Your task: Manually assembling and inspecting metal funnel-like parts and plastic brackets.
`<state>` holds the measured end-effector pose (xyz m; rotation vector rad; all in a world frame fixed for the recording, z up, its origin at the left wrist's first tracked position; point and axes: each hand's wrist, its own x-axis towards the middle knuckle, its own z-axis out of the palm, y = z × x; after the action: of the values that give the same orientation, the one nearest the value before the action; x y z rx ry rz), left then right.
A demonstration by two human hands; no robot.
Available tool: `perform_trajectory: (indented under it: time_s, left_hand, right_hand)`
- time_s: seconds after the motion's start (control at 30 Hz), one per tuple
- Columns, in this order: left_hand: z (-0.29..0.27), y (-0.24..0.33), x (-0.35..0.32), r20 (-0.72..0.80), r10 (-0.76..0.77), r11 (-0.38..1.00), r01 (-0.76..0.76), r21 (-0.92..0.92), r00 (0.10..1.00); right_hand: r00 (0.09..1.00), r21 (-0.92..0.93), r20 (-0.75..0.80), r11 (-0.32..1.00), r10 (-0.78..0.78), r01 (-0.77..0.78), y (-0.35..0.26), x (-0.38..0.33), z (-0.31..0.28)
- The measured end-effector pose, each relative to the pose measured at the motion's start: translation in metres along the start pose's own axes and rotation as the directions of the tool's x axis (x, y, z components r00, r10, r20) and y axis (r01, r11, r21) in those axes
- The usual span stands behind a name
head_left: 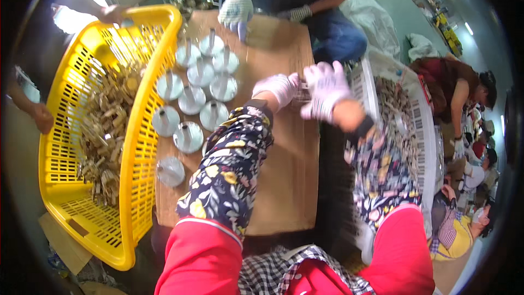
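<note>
Both gloved hands meet over the cardboard surface (pixel 284 186). The left hand (pixel 277 88) is curled closed around a small part (pixel 299 96) that I cannot make out, and the right hand (pixel 326 90) is at the other end of it with fingers partly spread; the blur hides its hold. They hold it between them, probably to fit or turn it.

To the left of the grip stand round metal discs with upright stems (pixel 191 101), set on their flat sides so they do not fall. Farther left a yellow basket (pixel 136 147) holds loose brass-coloured pieces. To the right, a white basket (pixel 423 131) keeps similar pieces near the right hand. Beyond the grip, another person's gloved hand (pixel 236 5) rests on the cardboard.
</note>
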<state>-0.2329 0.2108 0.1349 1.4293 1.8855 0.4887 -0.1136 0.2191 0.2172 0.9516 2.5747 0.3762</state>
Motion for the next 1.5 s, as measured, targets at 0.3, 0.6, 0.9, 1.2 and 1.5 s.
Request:
perform_trajectory:
  time_s: [0.3, 0.6, 0.9, 1.2, 1.5]
  left_hand:
    - [-0.019, 0.055, 0.066, -0.203, 0.119, 0.993, -0.114, 0.038, 0.972]
    - [-0.02, 0.036, 0.115, -0.244, 0.076, 0.994, -0.054, 0.097, 0.967]
    - [0.051, 0.035, -0.114, -0.136, -0.083, 0.996, 0.081, -0.02, 0.987]
    - [0.104, 0.003, -0.207, 0.027, 0.231, 0.915, -0.227, 0.334, 0.973]
    - [0.09, 0.03, -0.193, -0.153, 0.136, 0.982, -0.112, 0.153, 0.979]
  right_hand:
    - [0.819, 0.463, 0.562, 0.865, -0.117, -0.195, 0.103, 0.094, -0.004]
    - [0.975, 0.179, 0.222, 0.983, -0.005, -0.036, 0.09, 0.108, -0.014]
    - [0.949, 0.217, 0.271, 0.971, -0.161, 0.103, -0.01, -0.07, -0.002]
    - [1.0, 0.397, -0.017, 0.918, -0.005, 0.012, -0.073, -0.201, 0.052]
    - [0.923, 0.438, 0.372, 0.895, -0.096, -0.084, -0.033, -0.154, 0.023]
